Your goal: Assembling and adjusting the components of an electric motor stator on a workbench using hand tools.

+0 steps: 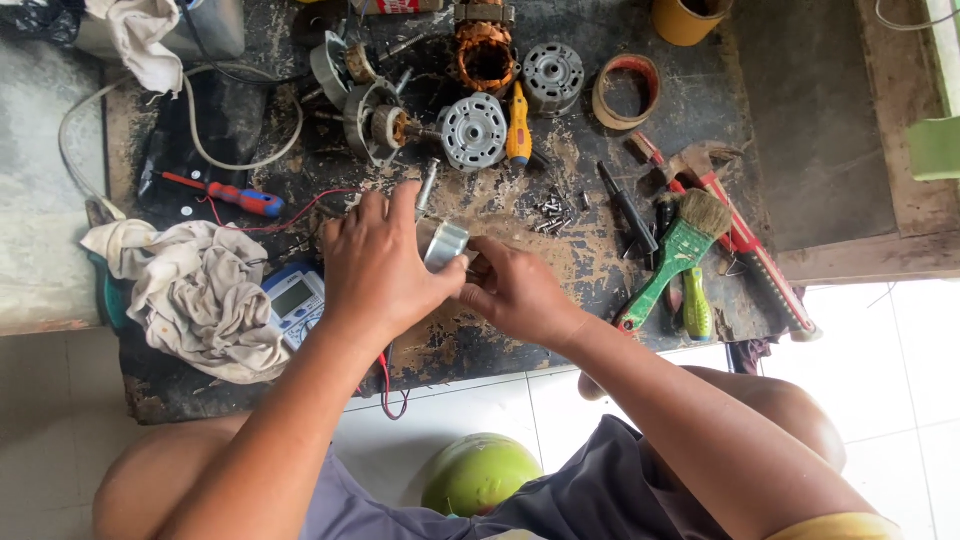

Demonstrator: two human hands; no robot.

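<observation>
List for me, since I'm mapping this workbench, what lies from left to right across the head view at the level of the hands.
Crumpled off-white rag → blue multimeter → left hand → small shiny metal cylinder → right hand → green-handled paintbrush → red-handled hammer.

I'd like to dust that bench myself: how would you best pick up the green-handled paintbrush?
Grip the green-handled paintbrush by the middle of its handle, coming from above. It lies flat and slanted, bristles up and to the right, and the handle is long and narrow. A yellow-green screwdriver lies close on its right, so close the fingers across the handle.
</observation>
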